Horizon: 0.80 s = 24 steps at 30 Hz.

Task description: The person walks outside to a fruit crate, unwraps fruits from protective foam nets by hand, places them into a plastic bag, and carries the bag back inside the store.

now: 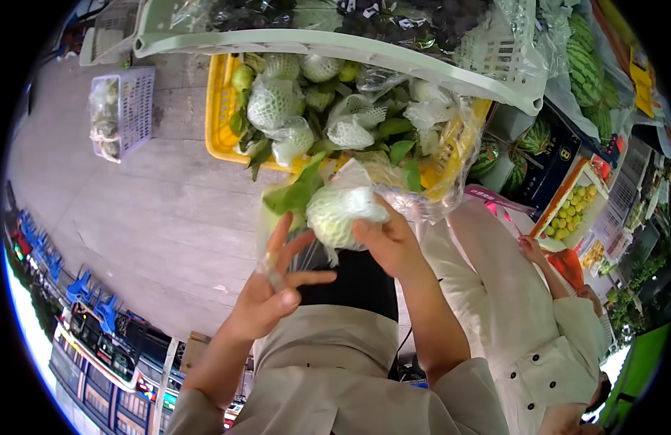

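Observation:
A pale green fruit in a white foam net [339, 216] is held in front of my body by my right hand [393, 243], whose thumb and fingers press its right side. My left hand [274, 286] has its fingers spread, with thin clear plastic around them, to the lower left of the fruit. Green leaves [297, 194] stick out at the fruit's left, partly behind clear plastic. Just beyond is a yellow crate [221, 109] of netted fruits and leaves.
A pale crate [335, 42] of dark grapes overhangs the yellow crate. A purple basket [136, 105] stands on the ground at the left. Watermelons [583, 65] and a box of small yellow fruits [573, 212] are at the right. Another person [538, 362] is close on my right.

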Tool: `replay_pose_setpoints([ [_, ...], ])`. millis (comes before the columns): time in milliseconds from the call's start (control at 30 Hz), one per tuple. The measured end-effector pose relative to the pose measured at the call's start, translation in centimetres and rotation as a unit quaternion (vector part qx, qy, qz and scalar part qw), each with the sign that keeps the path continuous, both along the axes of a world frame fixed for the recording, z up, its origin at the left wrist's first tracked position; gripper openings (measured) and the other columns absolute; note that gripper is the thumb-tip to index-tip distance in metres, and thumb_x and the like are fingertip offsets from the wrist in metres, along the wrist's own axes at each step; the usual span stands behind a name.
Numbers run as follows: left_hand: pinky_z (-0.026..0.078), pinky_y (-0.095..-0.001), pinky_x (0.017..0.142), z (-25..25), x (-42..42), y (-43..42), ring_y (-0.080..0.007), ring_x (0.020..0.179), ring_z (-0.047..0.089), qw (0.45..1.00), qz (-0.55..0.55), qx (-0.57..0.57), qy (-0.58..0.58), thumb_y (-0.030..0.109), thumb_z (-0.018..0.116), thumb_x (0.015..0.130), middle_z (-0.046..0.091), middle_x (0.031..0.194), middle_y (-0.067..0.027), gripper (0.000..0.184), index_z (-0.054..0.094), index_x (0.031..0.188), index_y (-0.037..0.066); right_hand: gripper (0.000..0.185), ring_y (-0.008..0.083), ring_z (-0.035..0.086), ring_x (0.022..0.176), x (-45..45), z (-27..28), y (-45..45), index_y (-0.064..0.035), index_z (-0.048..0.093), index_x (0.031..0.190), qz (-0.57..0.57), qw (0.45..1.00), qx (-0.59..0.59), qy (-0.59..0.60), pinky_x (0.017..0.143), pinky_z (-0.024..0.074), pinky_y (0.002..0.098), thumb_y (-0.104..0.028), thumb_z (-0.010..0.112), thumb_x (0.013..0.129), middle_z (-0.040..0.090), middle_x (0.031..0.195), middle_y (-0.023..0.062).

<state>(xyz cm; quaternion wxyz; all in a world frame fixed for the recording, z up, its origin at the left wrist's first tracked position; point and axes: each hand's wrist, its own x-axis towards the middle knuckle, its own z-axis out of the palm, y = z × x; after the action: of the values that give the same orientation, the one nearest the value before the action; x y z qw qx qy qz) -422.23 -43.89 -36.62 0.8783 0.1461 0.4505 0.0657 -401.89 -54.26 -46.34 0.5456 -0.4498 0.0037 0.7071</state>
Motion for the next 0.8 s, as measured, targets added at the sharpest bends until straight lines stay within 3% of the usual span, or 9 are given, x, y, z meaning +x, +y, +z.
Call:
replay_pose_setpoints([
  [67, 0.049, -0.0433, 0.104, -1.4, 1.0, -0.4, -0.0316, 0.14, 0.046, 0.997, 0.003, 0.08, -0.024, 0.03, 0.08, 0.087, 0.028, 0.161, -0.0201, 0.116, -0.002, 0.164, 0.007, 0.052, 0.0214, 0.058, 0.126, -0.9, 2.3, 1.1, 0.0005, 0.051, 0.146, 0.039, 0.996, 0.024, -0.075, 0.106, 0.0457, 0.0348, -0.013, 0.068, 0.099, 0.06, 0.141, 0.0121],
  [100, 0.049, -0.0433, 0.104, -1.8, 1.4, -0.5, -0.0316, 0.14, 0.046, 0.997, 0.0, 0.08, -0.017, 0.03, 0.08, 0.087, 0.028, 0.161, -0.0201, 0.116, -0.002, 0.164, 0.007, 0.052, 0.0214, 0.058, 0.126, -1.5, 2.6, 1.1, 0.0005, 0.051, 0.146, 0.036, 0.997, 0.024, -0.069, 0.106, 0.0457, 0.0348, -0.013, 0.068, 0.099, 0.06, 0.141, 0.0121],
  [167, 0.041, -0.0445, 0.113, -2.6, 2.0, -0.5, -0.0287, 0.148, 0.033, 0.991, -0.008, 0.13, 0.005, 0.026, 0.085, 0.083, 0.029, 0.161, -0.0168, 0.118, 0.001, 0.164, 0.005, 0.044, 0.0269, 0.061, 0.123, -2.5, 2.8, 1.2, -0.0006, 0.06, 0.138, 0.056, 0.955, 0.083, -0.28, 0.102, 0.0476, 0.0351, -0.009, 0.069, 0.096, 0.06, 0.142, 0.0174],
  [233, 0.045, -0.0397, 0.108, -3.3, 2.5, -0.3, -0.0232, 0.138, 0.045, 0.986, 0.002, 0.16, 0.037, 0.025, 0.09, 0.078, 0.042, 0.153, -0.0144, 0.113, 0.017, 0.161, 0.001, 0.041, 0.0324, 0.064, 0.115, -2.6, 3.6, 2.0, -0.0015, 0.067, 0.13, 0.044, 0.933, 0.101, -0.343, 0.098, 0.0503, 0.0358, -0.004, 0.07, 0.089, 0.063, 0.137, 0.0203],
  [333, 0.049, -0.0319, 0.1, -3.8, 3.1, -0.3, -0.0159, 0.113, 0.06, 0.956, -0.056, 0.241, 0.157, 0.028, 0.091, 0.079, 0.065, 0.123, -0.0077, 0.079, 0.051, 0.14, -0.002, 0.042, 0.0307, 0.066, 0.099, -2.7, 4.2, 2.6, -0.001, 0.07, 0.121, 0.043, 0.882, 0.141, -0.447, 0.088, 0.0539, 0.0357, 0.002, 0.068, 0.079, 0.07, 0.128, 0.0149],
  [467, 0.054, -0.0309, 0.089, -4.8, 2.0, -0.6, -0.0153, 0.103, 0.064, 0.978, -0.046, 0.14, 0.15, 0.026, 0.088, 0.082, 0.067, 0.115, -0.0075, 0.068, 0.054, 0.135, -0.001, 0.042, 0.0255, 0.068, 0.087, -3.3, 3.9, 2.6, -0.0025, 0.072, 0.119, 0.039, 0.861, 0.126, -0.492, 0.077, 0.0545, 0.0331, 0.003, 0.067, 0.078, 0.072, 0.123, 0.0127],
  [633, 0.056, -0.0297, 0.063, -6.2, 1.3, 0.4, -0.015, 0.085, 0.066, 0.991, -0.024, 0.083, 0.103, 0.029, 0.086, 0.084, 0.068, 0.102, -0.0075, 0.058, 0.057, 0.126, 0.001, 0.04, 0.023, 0.062, 0.061, -4.3, 3.8, 3.2, -0.0054, 0.074, 0.117, 0.023, 0.865, 0.026, -0.5, 0.059, 0.0513, 0.0312, 0.004, 0.065, 0.079, 0.075, 0.089, 0.0125],
  [733, 0.057, -0.0298, 0.064, -6.7, 0.6, 1.1, -0.0154, 0.086, 0.067, 0.991, -0.022, 0.087, 0.095, 0.034, 0.088, 0.081, 0.068, 0.105, -0.0087, 0.065, 0.057, 0.128, 0.0, 0.036, 0.0234, 0.061, 0.054, -5.1, 3.4, 3.4, -0.0034, 0.074, 0.115, 0.012, 0.869, -0.044, -0.493, 0.056, 0.0506, 0.0304, 0.003, 0.06, 0.083, 0.071, 0.076, 0.0142],
  [800, 0.056, -0.0298, 0.064, -6.7, 1.0, 0.3, -0.0158, 0.085, 0.067, 0.995, -0.003, 0.089, 0.041, 0.037, 0.088, 0.081, 0.068, 0.106, -0.0093, 0.069, 0.056, 0.129, 0.0, 0.029, 0.0142, 0.064, 0.056, -4.7, 1.0, 4.0, 0.0019, 0.073, 0.112, -0.066, 0.899, -0.117, -0.416, 0.055, 0.0504, 0.0288, 0.0, 0.058, 0.087, 0.071, 0.072, 0.0109],
])
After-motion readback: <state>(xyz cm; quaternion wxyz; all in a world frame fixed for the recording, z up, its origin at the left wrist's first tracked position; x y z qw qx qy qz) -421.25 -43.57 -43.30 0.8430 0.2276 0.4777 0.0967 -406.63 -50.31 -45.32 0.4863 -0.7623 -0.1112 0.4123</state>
